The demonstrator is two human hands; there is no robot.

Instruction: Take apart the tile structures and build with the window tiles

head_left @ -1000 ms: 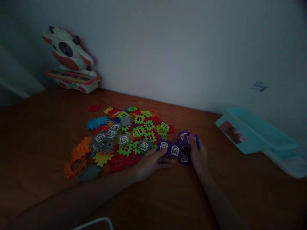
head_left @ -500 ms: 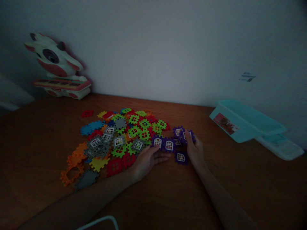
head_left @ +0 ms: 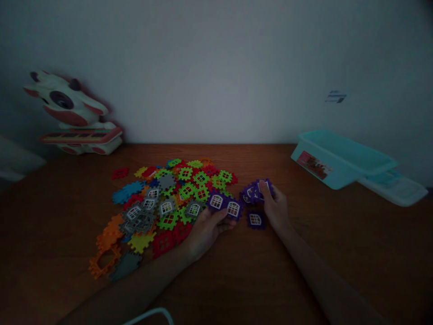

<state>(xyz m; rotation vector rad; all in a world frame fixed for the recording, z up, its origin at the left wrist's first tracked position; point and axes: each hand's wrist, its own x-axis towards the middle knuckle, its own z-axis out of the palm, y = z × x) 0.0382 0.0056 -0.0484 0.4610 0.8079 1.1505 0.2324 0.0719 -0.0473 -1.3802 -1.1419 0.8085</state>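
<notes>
Two joined purple window tiles [head_left: 224,206] with white window frames and notched edges are pinched in my left hand [head_left: 208,228], thumb on top. Just to the right, my right hand [head_left: 275,210] grips more purple window tiles [head_left: 252,193], which overlap; how many is hard to tell in the dim light. A single purple tile [head_left: 256,220] lies on the table below them, close to my right hand. Left of my hands spreads a pile of green tiles [head_left: 187,191], grey window tiles [head_left: 166,207], red tiles [head_left: 164,242] and other colours.
A brown wooden table [head_left: 237,284] meets a pale wall. At the back left stands a cow-shaped toy keyboard [head_left: 79,135]. A turquoise bin [head_left: 338,158] sits at the right, its edge over a pale lid [head_left: 395,189]. A light curved bar [head_left: 152,312] crosses the bottom edge.
The joined pair in my left hand has turned slightly, and its thumb now presses the right tile. My right hand has drawn its purple tiles closer together. The camera view has shifted a little.
</notes>
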